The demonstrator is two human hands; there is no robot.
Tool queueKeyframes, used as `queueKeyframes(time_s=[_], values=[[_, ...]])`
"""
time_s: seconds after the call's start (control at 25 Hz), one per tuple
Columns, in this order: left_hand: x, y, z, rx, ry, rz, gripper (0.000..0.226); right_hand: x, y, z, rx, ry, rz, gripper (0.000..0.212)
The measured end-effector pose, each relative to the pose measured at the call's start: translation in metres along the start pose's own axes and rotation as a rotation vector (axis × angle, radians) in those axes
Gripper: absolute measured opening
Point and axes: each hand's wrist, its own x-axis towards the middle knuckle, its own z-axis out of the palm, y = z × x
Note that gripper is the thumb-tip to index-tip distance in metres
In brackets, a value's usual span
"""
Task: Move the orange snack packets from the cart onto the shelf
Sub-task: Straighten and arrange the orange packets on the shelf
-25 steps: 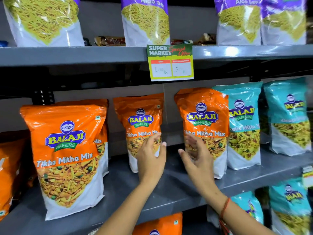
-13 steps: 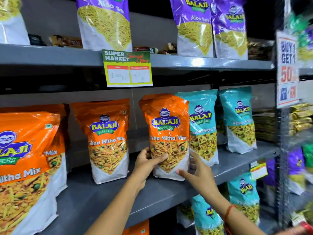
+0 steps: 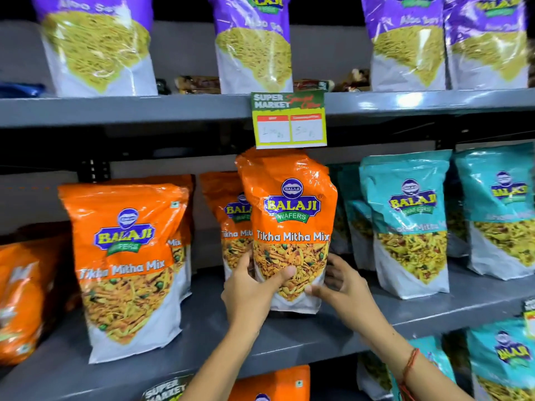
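An orange Tikha Mitha Mix packet (image 3: 289,215) stands upright near the front of the grey middle shelf (image 3: 202,328), held at its lower part by both hands. My left hand (image 3: 249,287) grips its left bottom edge with the thumb across the front. My right hand (image 3: 338,282) holds the right bottom edge. A second orange packet (image 3: 228,221) stands right behind it. Another orange packet (image 3: 127,264) stands to the left, with one more behind it, and a blurred one (image 3: 20,299) at the far left edge. The cart is out of view.
Teal packets (image 3: 411,224) stand to the right on the same shelf. Purple packets (image 3: 254,41) line the shelf above, whose edge carries a green and yellow price tag (image 3: 289,120) just over the held packet. More orange and teal packets sit on the shelf below.
Both hands closed on the orange packet beside the teal ones and shifted it left and forward, in front of the other orange packet. The camera panned back to the left.
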Motion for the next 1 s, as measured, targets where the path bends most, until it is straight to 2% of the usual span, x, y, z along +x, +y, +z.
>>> queueKeyframes(time_s=[0.2, 0.4, 0.52, 0.72, 1.0], values=[[-0.007, -0.019, -0.032, 0.004, 0.092, -0.031, 0.088, 0.000, -0.007, 0.035, 0.055, -0.154, 0.015, 0.058], [-0.008, -0.035, -0.039, -0.103, 0.068, -0.040, 0.060, 0.003, -0.008, 0.040, 0.075, -0.212, 0.042, 0.056], [-0.006, -0.040, -0.038, -0.153, 0.038, -0.025, 0.051, 0.004, -0.009, 0.039, 0.091, -0.225, 0.053, 0.059], [-0.005, -0.048, -0.044, -0.278, -0.014, -0.015, 0.060, 0.000, -0.009, 0.040, 0.110, -0.228, 0.070, 0.059], [-0.001, -0.056, -0.049, -0.344, -0.038, -0.051, 0.057, -0.004, -0.012, 0.042, 0.100, -0.206, 0.093, 0.056]])
